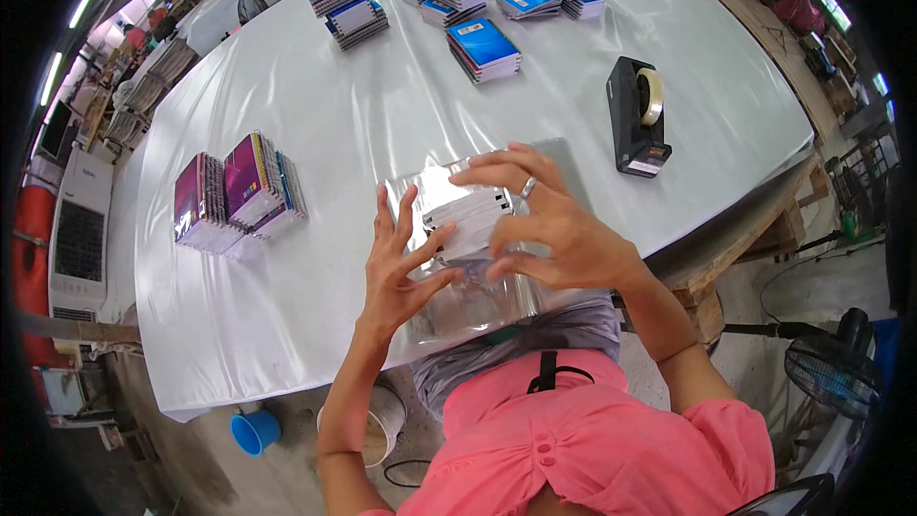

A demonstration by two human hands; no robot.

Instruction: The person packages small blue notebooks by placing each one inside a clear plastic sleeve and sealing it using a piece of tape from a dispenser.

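A white block of stacked pages (470, 222) with small black marks at its right corner lies in front of me, probably a notebook stack. It rests on a pile of clear, shiny plastic sheets (435, 313) at the table's near edge. My left hand (401, 263) is at the block's left side, fingers spread, with a fingertip at its edge. Above the block's right side arches my right hand (549, 229), wearing a ring. Its fingers are bent and apart, and I see nothing gripped in them. Glare on the plastic hides where the fingertips touch.
A black tape dispenser (635, 124) stands to the right. Purple spiral notebooks (234, 193) are piled at the left, and blue notebooks (482, 48) at the far side. Below the table are a blue bucket (255, 431) and a white bucket (382, 425). A fan (834, 363) stands at right.
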